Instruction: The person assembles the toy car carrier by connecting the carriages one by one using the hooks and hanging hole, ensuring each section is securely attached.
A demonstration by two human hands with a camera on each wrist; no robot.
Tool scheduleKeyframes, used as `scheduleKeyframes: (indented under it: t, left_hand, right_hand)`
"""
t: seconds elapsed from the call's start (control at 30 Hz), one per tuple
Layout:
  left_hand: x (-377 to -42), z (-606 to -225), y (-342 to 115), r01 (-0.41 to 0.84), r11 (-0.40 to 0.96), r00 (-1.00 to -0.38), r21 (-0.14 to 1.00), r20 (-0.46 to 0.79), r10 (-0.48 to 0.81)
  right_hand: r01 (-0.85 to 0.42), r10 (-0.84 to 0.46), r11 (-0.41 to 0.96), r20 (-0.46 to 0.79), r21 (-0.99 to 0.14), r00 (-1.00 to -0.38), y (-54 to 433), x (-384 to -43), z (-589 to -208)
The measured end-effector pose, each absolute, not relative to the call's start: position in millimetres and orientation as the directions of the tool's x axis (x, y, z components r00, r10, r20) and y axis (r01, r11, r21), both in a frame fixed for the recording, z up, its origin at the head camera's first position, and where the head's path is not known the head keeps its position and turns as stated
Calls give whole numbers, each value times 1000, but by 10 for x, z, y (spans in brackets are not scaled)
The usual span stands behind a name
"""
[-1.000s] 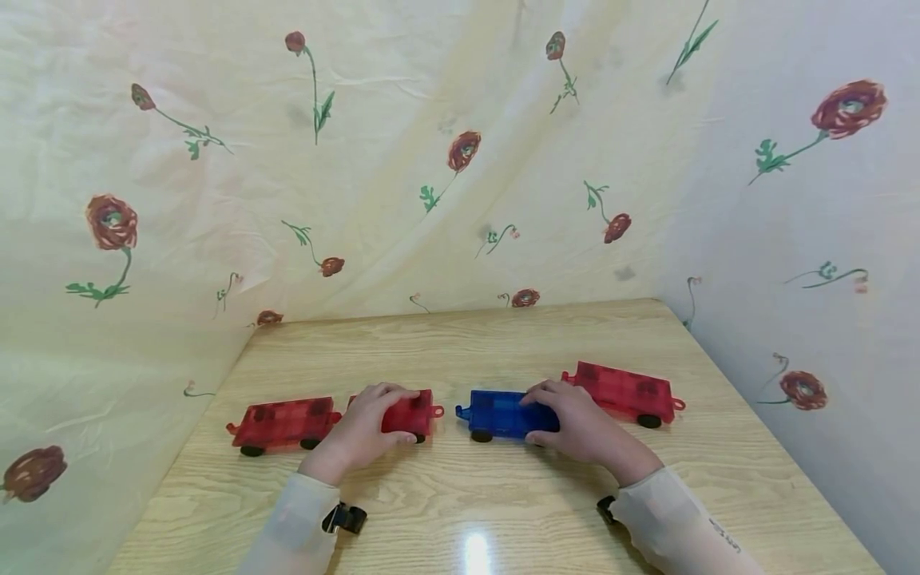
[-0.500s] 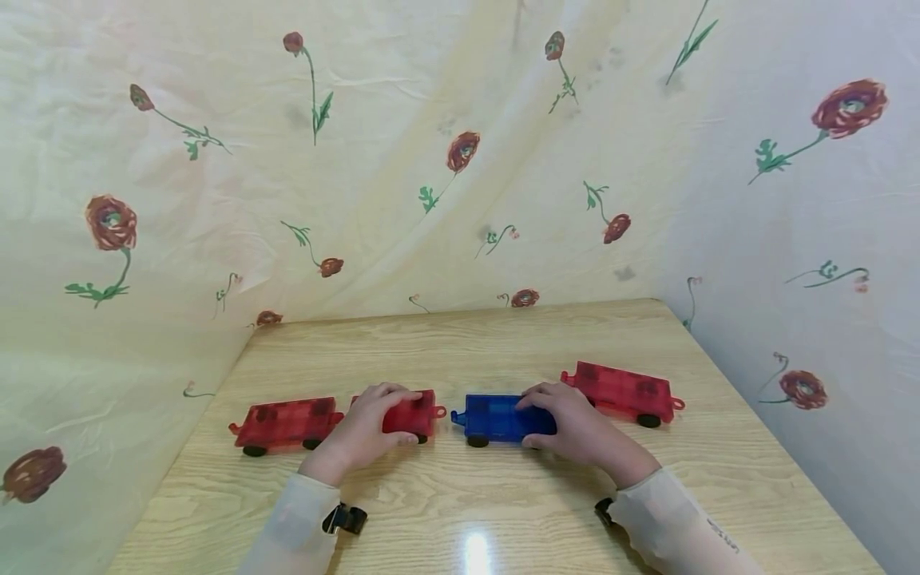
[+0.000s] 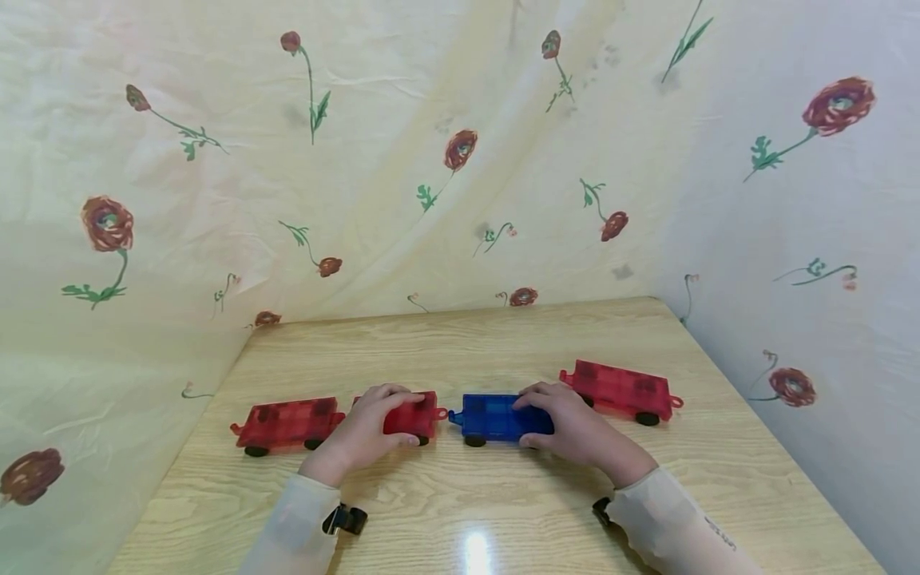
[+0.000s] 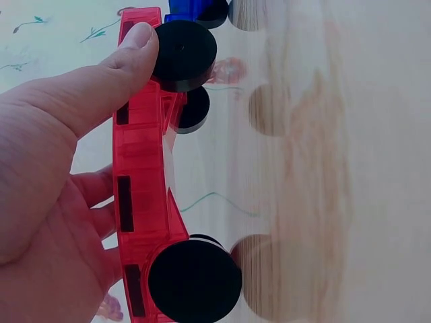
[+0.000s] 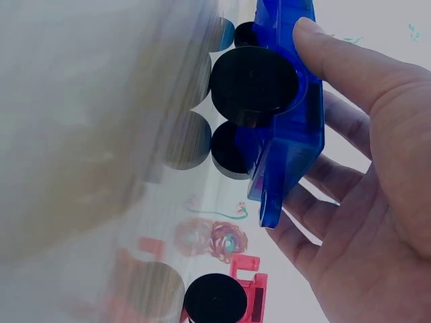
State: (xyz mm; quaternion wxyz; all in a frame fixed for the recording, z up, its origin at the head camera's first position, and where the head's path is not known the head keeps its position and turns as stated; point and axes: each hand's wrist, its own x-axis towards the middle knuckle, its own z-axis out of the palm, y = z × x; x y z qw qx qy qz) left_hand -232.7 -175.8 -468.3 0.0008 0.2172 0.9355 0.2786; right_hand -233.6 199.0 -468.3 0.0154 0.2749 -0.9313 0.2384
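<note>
Head view shows two wheeled toy cars gripped on the wooden desk [image 3: 460, 343]: the fingers of the left hand [image 3: 366, 435] pinch a middle red car [image 3: 413, 415], those of the right hand [image 3: 575, 427] a blue car [image 3: 489, 417]. The red car's ring [image 3: 442, 414] sits just beside the blue one's hook [image 3: 456, 418]; I cannot tell whether they touch. Another red car [image 3: 283, 425] stands left of the pair, and an angled red car [image 3: 621, 391] behind the right hand.
</note>
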Motion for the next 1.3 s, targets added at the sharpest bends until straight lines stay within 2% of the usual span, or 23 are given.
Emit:
scheduleKeyframes:
  t: [1.3]
  left_hand:
    - [-2321,-4680,-1749,393,753,-910,528,107,401]
  right_hand:
    - [-519,-510,729,151,-446,-847,1915,-2278,-4666]
